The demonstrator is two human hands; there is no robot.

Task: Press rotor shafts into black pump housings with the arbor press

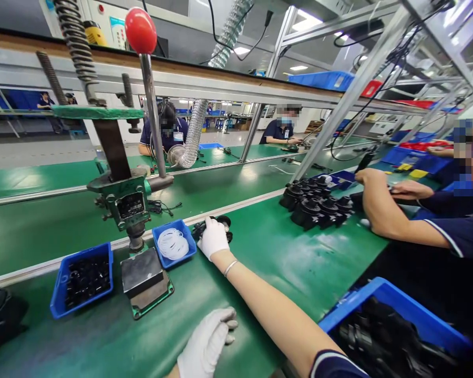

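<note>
My right hand (214, 239), in a white glove, reaches forward across the green bench. Its fingers are closed over a black round plastic part (225, 222), most of which the glove hides. Close beside that hand stands a small blue bin (194, 251) of thin white rings (173, 243). My left hand (208, 340), also white-gloved, hovers low over the bench near the front, holding nothing. Its fingers are loosely bent and apart from any object. Left of the rings is a hand press (132, 197) with a red ball lever (141, 30) above a metal block (142, 273).
A blue bin (111, 268) of small black parts sits left of the press. Black housings (315, 202) cluster at the right back. A larger blue bin (382, 286) with black parts stands at the right front. A co-worker's arm (394, 210) rests at the right.
</note>
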